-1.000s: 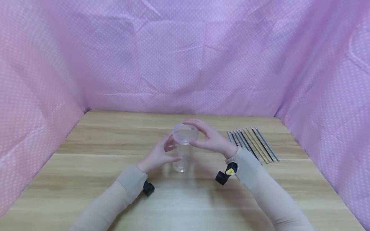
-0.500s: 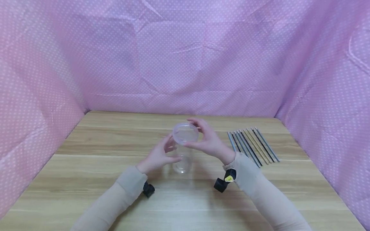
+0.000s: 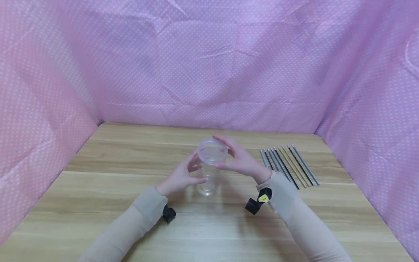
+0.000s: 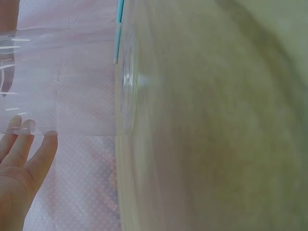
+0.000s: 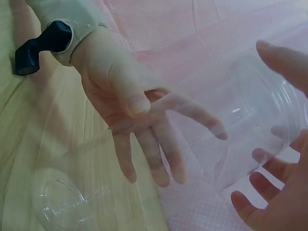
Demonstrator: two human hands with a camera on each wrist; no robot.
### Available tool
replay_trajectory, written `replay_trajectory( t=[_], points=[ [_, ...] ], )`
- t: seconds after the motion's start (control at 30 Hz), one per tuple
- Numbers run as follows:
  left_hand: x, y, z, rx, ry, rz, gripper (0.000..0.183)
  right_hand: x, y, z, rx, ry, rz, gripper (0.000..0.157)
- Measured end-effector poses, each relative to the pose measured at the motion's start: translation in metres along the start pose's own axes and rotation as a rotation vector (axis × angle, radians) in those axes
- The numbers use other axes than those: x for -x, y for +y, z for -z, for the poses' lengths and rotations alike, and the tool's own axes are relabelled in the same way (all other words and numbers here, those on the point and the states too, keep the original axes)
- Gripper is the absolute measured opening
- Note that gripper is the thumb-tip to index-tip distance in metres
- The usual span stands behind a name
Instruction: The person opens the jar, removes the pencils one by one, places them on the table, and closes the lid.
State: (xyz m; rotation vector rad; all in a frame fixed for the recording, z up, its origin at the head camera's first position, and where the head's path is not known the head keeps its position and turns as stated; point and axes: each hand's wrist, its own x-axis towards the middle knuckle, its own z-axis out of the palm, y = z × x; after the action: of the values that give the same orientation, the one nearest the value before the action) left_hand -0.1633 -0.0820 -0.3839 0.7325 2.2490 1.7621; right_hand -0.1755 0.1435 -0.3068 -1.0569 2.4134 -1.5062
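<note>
A tall clear plastic jar [image 3: 207,183] stands upright on the table near its middle, with a round clear lid [image 3: 212,152] on top. My left hand [image 3: 179,179] holds the jar's side, thumb toward me and the other fingers round the far side. Through the see-through wall those spread fingers [image 5: 159,159] show in the right wrist view. My right hand [image 3: 241,162] grips the lid's edge, thumb at the near side and index finger at the far side. In the left wrist view the jar [image 4: 82,86] lies sideways across the picture, with nothing visible inside.
Several slim pencils [image 3: 288,165], blue, black and gold, lie side by side on the wooden table [image 3: 131,153], right of my right hand. My right forearm overlaps some of their near ends. Pink dotted cloth [image 3: 209,72] hangs behind the table and along both sides.
My right hand's fingers have shifted round the lid: the thumb slid left along the rim, then back right, and the index finger drew back. The left hand and jar stay in place.
</note>
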Motion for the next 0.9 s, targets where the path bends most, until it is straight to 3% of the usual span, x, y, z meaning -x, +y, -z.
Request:
replay_trajectory(
  t=[0.3, 0.5, 0.9],
  points=[
    [0.001, 0.003, 0.0, 0.021, -0.001, 0.024, 0.097, -0.005, 0.015, 0.008, -0.22, -0.114, -0.042, 0.088],
    [-0.001, 0.004, -0.003, 0.023, 0.014, 0.022, 0.097, -0.006, 0.019, 0.007, -0.298, -0.109, -0.065, 0.092],
    [0.0, 0.006, -0.006, -0.049, 0.07, -0.017, 0.096, 0.0, 0.012, 0.001, -0.211, 0.022, -0.085, 0.076]
  ],
)
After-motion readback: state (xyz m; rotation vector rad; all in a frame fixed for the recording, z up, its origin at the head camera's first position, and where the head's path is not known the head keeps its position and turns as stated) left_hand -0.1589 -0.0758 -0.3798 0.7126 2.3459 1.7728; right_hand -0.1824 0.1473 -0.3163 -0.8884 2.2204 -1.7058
